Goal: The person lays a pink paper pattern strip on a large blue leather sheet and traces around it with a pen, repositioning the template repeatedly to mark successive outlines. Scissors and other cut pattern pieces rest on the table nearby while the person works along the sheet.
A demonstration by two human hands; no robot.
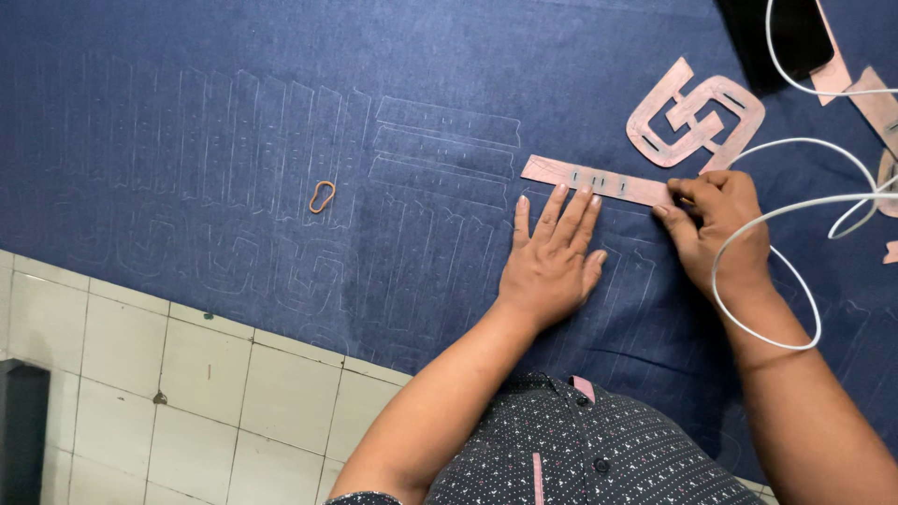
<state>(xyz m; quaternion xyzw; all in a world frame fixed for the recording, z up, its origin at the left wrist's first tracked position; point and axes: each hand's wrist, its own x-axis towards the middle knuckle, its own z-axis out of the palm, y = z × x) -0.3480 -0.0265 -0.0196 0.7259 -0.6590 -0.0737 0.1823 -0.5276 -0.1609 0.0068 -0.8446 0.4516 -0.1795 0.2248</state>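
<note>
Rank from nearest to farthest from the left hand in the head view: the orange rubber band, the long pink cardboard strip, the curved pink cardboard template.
From the left hand:
1. Long pink cardboard strip, just beyond its fingertips.
2. Curved pink cardboard template, farther up and right.
3. Orange rubber band, far off left on the blue denim fabric.

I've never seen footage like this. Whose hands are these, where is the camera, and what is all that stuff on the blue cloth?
There is one picture, from a camera worn on a person's head, looking down at their own bare hands. A large sheet of dark blue cloth covers the work surface, marked with faint chalk outlines. The left hand presses flat on the cloth, fingertips on a long pinkish card strip. The right hand pinches that strip's end. Nearby lie a curved card template, a rubber band and a white cable.
</note>
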